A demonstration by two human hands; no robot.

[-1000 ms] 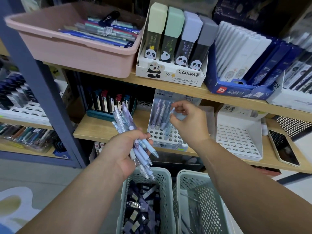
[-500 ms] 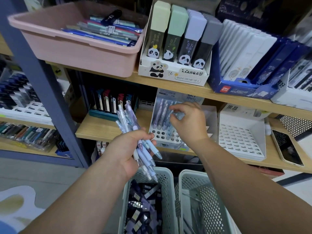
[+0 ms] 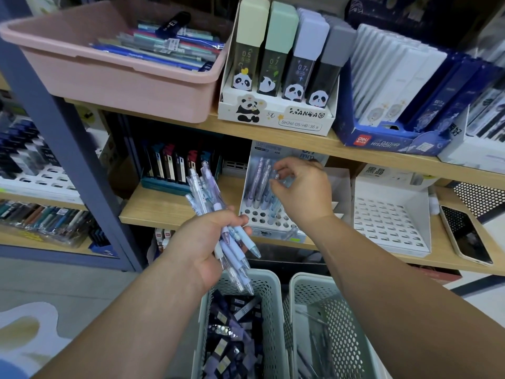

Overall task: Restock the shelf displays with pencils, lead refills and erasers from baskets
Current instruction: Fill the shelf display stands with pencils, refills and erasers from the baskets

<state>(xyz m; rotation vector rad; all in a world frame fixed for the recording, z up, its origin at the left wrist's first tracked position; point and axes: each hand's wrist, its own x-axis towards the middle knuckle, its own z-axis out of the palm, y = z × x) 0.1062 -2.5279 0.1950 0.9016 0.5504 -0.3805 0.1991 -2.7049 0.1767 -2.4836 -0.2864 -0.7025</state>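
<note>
My left hand (image 3: 203,242) grips a bundle of pale blue and lilac mechanical pencils (image 3: 216,214) in front of the middle shelf. My right hand (image 3: 302,191) pinches one clear pencil (image 3: 278,177) over the white pencil display stand (image 3: 262,217), where several pencils stand in the back holes. Below my arms sit two pale green perforated baskets: the left basket (image 3: 270,305) holds small dark and purple packets, the right basket (image 3: 352,332) holds loose pencils.
A second white hole stand (image 3: 390,222) sits empty to the right, with a phone (image 3: 464,233) beside it. The upper shelf carries a pink tub (image 3: 109,75) of pens, panda lead-refill boxes (image 3: 278,67) and a blue display box (image 3: 388,138). A dark blue shelf post (image 3: 68,138) rises at left.
My right hand has shifted slightly down onto the pencils standing in the display stand. The left hand keeps its bundle in nearly the same place.
</note>
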